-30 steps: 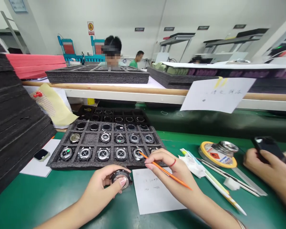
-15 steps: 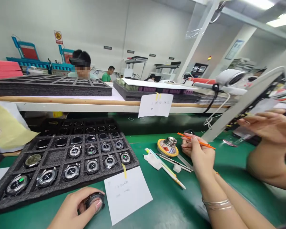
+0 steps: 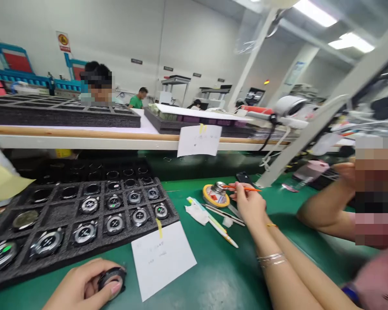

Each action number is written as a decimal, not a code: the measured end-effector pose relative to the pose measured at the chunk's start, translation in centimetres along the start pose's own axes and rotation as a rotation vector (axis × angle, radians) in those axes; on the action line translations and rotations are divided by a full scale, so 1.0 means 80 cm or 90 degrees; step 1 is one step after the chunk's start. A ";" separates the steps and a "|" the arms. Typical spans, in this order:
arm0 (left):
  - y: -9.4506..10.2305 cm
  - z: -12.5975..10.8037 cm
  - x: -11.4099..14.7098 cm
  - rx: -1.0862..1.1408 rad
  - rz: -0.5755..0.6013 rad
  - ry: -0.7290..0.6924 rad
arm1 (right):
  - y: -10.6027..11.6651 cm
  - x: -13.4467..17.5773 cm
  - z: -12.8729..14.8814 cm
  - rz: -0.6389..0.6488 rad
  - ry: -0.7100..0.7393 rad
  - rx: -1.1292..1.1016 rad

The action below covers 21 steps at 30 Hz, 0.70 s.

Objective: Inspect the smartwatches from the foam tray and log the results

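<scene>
My left hand (image 3: 84,284) is closed around a dark, round watch case (image 3: 112,279), just above the green bench at the lower left. In my right hand (image 3: 250,202), with silver bangles on its wrist, is a thin orange stick (image 3: 250,189). The stick's left end is at the metal top (image 3: 220,187) of a small container, and I cannot tell whether they touch. A yellow ring (image 3: 216,204) surrounds the container's base. Beside my left hand lies a black foam tray (image 3: 56,215) of watch cases, mostly backs up; one pocket in it is bare.
A handwritten paper sheet (image 3: 163,262) lies between my hands. Pens (image 3: 220,230), a crumpled wipe (image 3: 197,214) and thin tools lie near the container. Another forearm (image 3: 305,267) runs close behind my right one. A co-worker's arm (image 3: 323,213) rests at right. A slanted post (image 3: 310,116) and shelf (image 3: 116,140) stand ahead.
The view has swung right. My right hand has brought the orange stick's left end to the container's metal top. My left hand keeps its grip on the watch case.
</scene>
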<state>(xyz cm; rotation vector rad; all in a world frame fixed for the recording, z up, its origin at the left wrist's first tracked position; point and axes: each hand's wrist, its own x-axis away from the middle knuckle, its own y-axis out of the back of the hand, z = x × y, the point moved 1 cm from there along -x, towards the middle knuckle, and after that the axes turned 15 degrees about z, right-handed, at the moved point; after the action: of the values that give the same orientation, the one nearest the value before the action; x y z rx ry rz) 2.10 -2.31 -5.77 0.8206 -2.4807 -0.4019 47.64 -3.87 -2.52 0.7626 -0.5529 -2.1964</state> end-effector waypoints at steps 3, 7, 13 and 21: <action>-0.004 -0.008 0.008 0.038 -0.025 0.012 | 0.009 0.008 0.010 0.004 0.017 0.042; -0.006 -0.017 0.011 0.063 -0.016 0.044 | -0.001 0.028 0.044 0.050 0.077 0.044; -0.001 -0.018 0.010 0.066 0.019 0.017 | -0.081 0.133 0.149 0.462 0.297 -0.171; 0.002 -0.019 0.008 0.058 0.015 0.010 | -0.137 0.189 0.199 0.700 0.479 -0.296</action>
<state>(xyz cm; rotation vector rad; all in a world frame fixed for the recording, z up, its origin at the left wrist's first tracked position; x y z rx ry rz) 2.39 -2.77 -4.20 0.8258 -2.5071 -0.2755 23.20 -5.93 -2.57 0.7042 -0.0094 -0.8609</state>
